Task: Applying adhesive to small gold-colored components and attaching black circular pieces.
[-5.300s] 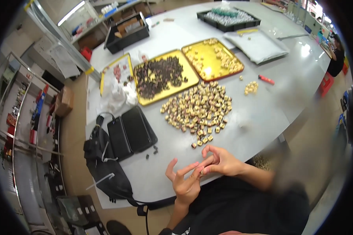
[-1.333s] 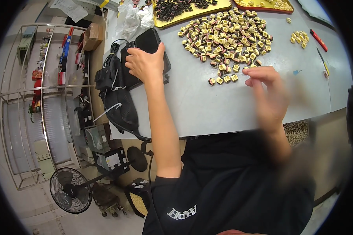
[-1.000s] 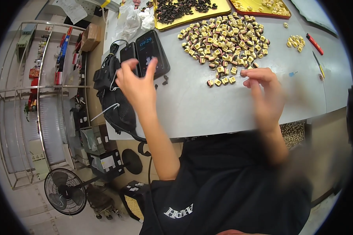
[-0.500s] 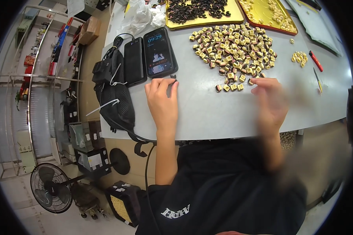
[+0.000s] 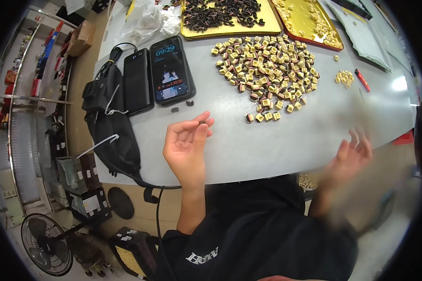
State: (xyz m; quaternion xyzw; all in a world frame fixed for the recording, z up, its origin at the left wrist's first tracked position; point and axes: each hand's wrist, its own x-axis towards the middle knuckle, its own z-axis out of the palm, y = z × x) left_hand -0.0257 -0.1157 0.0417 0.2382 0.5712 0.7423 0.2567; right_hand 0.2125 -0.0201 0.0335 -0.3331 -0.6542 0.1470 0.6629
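Now we are pinching one small dark piece (image 5: pixel 203 122) between the thumb and forefinger of our left hand (image 5: pixel 187 147), palm turned up above the grey table (image 5: pixel 248 150), the other fingers curling loosely behind it. Our right hand (image 5: pixel 354 157) is blurring with motion at four o'clock from the left one, near the table's front edge, fingers spread wide and carrying nothing that we can make out. At one o'clock from the left hand we are facing a broad heap of small yellow-and-dark blocks (image 5: pixel 267 65), with a short row of loose blocks (image 5: pixel 262 117) lying just in front of it. At twelve o'clock from the pinch, two more dark bits (image 5: pixel 182 105) are lying beside a lit phone (image 5: pixel 172 70), and a black power bank (image 5: pixel 137 80) is touching the phone's left side. Farther back, a yellow tray of dark parts (image 5: pixel 227 16) and a second yellow tray (image 5: pixel 309 21) are sitting at the table's far side, while a black bag (image 5: pixel 110 136) is hanging off the table at nine o'clock. By our reading, we are picking up a single dark part and turning it for inspection or fitting; the next move is calling for the free right hand to bring a block from the row to meet it, with a steady pinch so the tiny piece is not slipping.
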